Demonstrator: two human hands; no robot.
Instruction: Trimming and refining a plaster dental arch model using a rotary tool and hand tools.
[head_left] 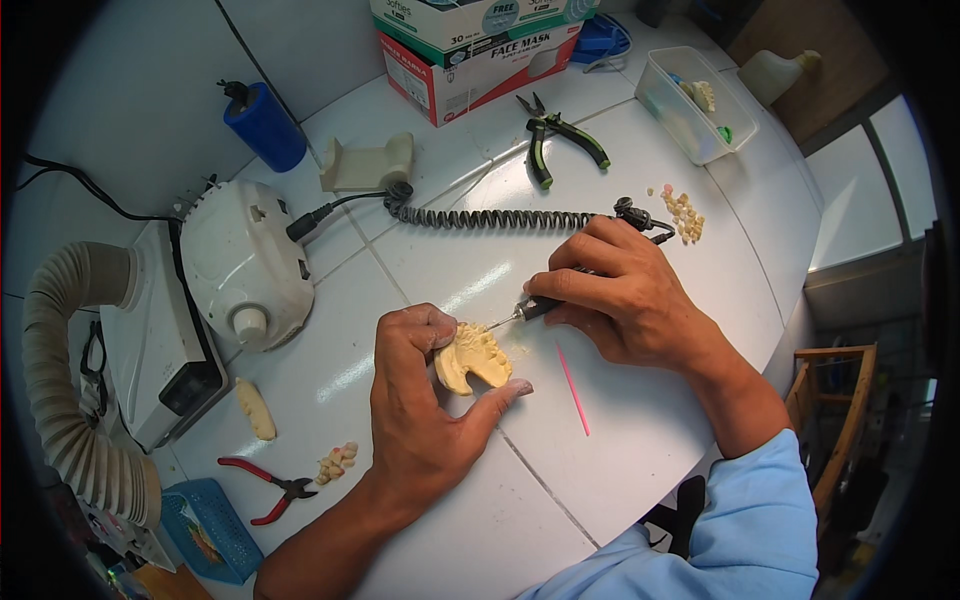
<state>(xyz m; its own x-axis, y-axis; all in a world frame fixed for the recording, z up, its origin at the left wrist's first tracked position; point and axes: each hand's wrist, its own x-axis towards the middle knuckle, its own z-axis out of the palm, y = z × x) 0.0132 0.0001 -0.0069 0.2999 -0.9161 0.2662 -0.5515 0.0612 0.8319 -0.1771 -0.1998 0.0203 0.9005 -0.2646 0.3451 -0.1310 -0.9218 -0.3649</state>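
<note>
My left hand [425,400] grips a yellow plaster dental cast [480,352] shaped like a tooth arch, fingers behind it and thumb at its near edge. Held pen-like in my right hand [625,295] is a black rotary handpiece [541,306]. Its thin metal bit reaches the cast's far right rim, and the tip seems to touch among the teeth. Pale dust lies on the left fingers and on the table beside the cast. From behind the right hand, a black coiled cord [500,218] runs to a white motor unit [245,265]. A pink pointed stick [573,390] lies nearest the right wrist.
Green-black pliers [550,135] and a beige cradle [367,165] lie behind the cord. Loose tooth pieces [684,216] sit right. Red-handled cutters [288,490], a blue basket [240,548] and a ribbed hose [60,370] are left. Boxes [480,75] and a plastic tub [690,138] stand behind.
</note>
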